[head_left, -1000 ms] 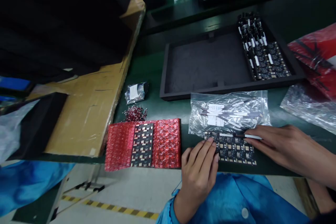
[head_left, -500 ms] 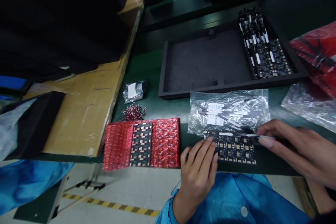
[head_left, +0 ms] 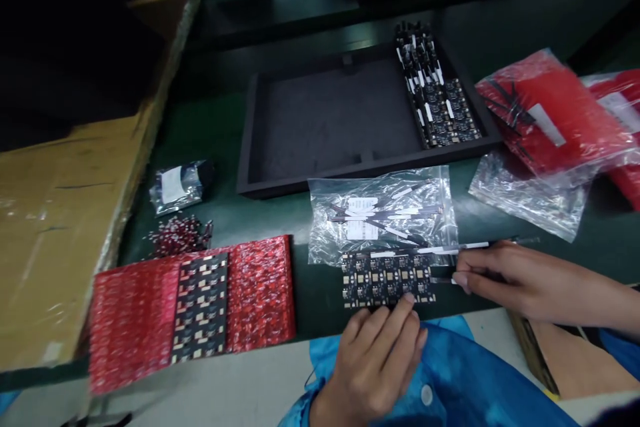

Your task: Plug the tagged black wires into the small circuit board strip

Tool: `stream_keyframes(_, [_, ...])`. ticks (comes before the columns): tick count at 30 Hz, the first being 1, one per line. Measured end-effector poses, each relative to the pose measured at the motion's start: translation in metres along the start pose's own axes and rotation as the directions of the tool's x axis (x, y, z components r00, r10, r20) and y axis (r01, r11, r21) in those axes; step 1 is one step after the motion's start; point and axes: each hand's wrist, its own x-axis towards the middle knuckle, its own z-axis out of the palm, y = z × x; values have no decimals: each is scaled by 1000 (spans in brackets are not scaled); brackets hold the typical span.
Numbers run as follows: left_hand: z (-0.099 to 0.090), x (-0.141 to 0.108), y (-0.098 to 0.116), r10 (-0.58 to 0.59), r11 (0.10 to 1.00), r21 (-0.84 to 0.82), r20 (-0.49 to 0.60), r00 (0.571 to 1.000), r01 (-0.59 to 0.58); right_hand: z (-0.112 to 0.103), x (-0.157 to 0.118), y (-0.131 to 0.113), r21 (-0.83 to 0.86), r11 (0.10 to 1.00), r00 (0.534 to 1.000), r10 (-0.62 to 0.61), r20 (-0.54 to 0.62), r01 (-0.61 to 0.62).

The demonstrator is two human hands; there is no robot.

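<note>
Head view: our left hand (head_left: 373, 360) lies flat, fingertips pinning the near edge of the circuit board (head_left: 387, 279) to the worktop (head_left: 320, 293), steadying it. Our right hand (head_left: 500, 277) pinches a thin strip (head_left: 443, 279) at the board's right end. The plastic bag (head_left: 380, 217) overlaps the board's far edge. Blur hides the strip's connection.

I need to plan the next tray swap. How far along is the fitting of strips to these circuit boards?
Done: one column of boards with white-tipped strips fills the right end of the black tray. In hand: the left hand steadies a board panel while the right hand holds a thin strip at its edge. Left: most of the tray is bare; the clear bag holds more strips, and another panel lies on red wrap.
</note>
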Motion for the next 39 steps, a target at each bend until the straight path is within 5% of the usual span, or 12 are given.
stream_keyframes(5, [5, 13, 11, 123, 992, 1, 30, 992, -123, 1, 1, 3, 79, 997, 993, -14, 121, 5])
stream_keyframes(39, [12, 24, 16, -13, 998, -54, 68, 998, 17, 0, 8, -1, 135, 991, 993, -18, 114, 3])
